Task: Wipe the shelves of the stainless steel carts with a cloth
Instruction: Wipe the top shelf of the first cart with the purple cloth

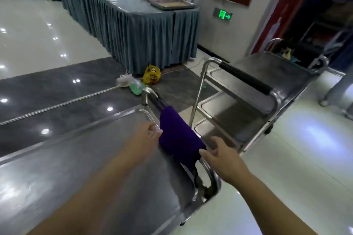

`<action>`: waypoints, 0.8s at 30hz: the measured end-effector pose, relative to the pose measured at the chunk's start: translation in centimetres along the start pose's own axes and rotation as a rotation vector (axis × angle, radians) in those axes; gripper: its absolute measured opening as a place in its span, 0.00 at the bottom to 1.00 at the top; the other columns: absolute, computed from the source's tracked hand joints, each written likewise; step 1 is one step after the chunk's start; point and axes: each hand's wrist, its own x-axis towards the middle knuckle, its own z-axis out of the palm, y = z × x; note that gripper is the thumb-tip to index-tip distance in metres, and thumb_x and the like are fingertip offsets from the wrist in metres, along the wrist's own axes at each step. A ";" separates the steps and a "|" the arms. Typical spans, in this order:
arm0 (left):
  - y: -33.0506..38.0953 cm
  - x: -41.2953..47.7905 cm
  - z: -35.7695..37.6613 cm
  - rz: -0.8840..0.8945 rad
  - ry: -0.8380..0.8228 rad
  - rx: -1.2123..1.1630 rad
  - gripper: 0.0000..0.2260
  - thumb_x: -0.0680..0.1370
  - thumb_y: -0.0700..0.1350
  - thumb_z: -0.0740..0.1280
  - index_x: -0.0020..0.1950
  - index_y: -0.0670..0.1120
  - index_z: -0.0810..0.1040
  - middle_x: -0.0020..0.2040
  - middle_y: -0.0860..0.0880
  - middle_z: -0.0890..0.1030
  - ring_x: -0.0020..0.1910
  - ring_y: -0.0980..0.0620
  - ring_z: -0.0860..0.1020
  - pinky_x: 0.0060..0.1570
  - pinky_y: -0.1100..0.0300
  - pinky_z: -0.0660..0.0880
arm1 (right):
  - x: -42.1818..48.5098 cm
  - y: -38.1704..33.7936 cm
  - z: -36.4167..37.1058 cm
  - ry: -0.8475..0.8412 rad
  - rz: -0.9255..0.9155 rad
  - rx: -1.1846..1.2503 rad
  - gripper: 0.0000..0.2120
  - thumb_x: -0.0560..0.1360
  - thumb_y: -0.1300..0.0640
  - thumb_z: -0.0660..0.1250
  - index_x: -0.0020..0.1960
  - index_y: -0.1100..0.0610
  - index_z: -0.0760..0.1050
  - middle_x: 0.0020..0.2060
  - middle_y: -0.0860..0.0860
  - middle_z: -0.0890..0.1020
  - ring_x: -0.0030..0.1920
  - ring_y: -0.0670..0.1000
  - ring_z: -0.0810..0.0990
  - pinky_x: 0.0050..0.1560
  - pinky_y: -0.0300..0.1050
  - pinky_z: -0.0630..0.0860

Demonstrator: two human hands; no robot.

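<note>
cloth (177, 139) just beside right hand (222, 159)

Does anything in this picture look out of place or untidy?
Yes: a yellow bag, a white bag and a green bag lie on the floor beside the skirted table, with loose cables nearby. The carts show no spill or damage.
</note>
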 end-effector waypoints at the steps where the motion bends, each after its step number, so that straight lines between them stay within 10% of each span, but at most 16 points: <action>1: 0.2 1.3 0.2 0.033 0.004 0.011 0.16 0.78 0.48 0.65 0.63 0.44 0.72 0.57 0.47 0.76 0.52 0.52 0.75 0.54 0.59 0.73 | 0.5 -0.2 0.4 0.003 0.004 0.024 0.31 0.74 0.36 0.60 0.72 0.46 0.57 0.52 0.47 0.81 0.48 0.47 0.79 0.49 0.46 0.76; 11: 1.4 7.2 2.7 -0.002 -0.009 0.042 0.20 0.78 0.47 0.64 0.68 0.42 0.67 0.62 0.39 0.72 0.57 0.46 0.74 0.60 0.55 0.71 | 2.7 -0.9 1.8 0.124 0.160 0.353 0.20 0.75 0.48 0.68 0.65 0.50 0.72 0.44 0.42 0.77 0.38 0.35 0.74 0.29 0.24 0.68; 16: 0.8 7.6 2.8 -0.070 0.023 0.025 0.15 0.74 0.50 0.70 0.57 0.48 0.71 0.56 0.48 0.72 0.51 0.51 0.74 0.48 0.58 0.71 | 3.3 -1.1 2.0 0.199 0.161 0.548 0.14 0.70 0.58 0.74 0.53 0.46 0.76 0.49 0.47 0.82 0.49 0.46 0.81 0.51 0.44 0.80; 24: 2.1 6.4 0.6 -0.172 0.032 -0.165 0.14 0.73 0.46 0.72 0.56 0.48 0.73 0.54 0.46 0.77 0.52 0.48 0.77 0.54 0.50 0.75 | 4.3 -2.4 -1.1 0.287 -0.010 0.736 0.17 0.68 0.68 0.73 0.49 0.49 0.77 0.45 0.49 0.82 0.49 0.48 0.80 0.49 0.44 0.79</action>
